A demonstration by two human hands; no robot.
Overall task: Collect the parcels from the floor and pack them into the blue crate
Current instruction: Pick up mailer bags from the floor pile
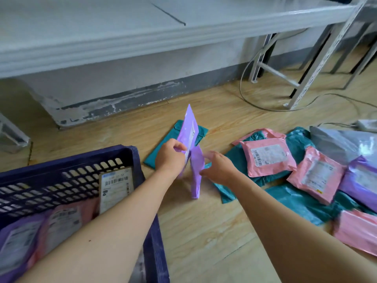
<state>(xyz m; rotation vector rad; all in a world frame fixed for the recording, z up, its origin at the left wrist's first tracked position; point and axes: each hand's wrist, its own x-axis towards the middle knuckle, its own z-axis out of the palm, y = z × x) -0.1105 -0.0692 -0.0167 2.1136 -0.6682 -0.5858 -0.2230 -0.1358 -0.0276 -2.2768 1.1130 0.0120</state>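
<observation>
A purple parcel [190,131] stands on edge above the wooden floor, just right of the blue crate [134,160]. My left hand [170,158] pinches it near its middle. My right hand [219,167] touches the lower purple flap [197,170] with its fingers spread and fairly straight. A teal parcel [159,156] lies flat on the floor behind the purple one. The crate holds several pink and purple parcels with labels [115,188]. To the right, a heap of pink [267,156], teal [295,199] and purple [361,180] parcels lies on the floor.
A white shelf edge [183,35] runs across the top, with the grey wall base [122,99] below it. White metal rack legs [293,94] and looping cables [255,99] stand at the upper right. A grey bag [336,141] sits behind the heap.
</observation>
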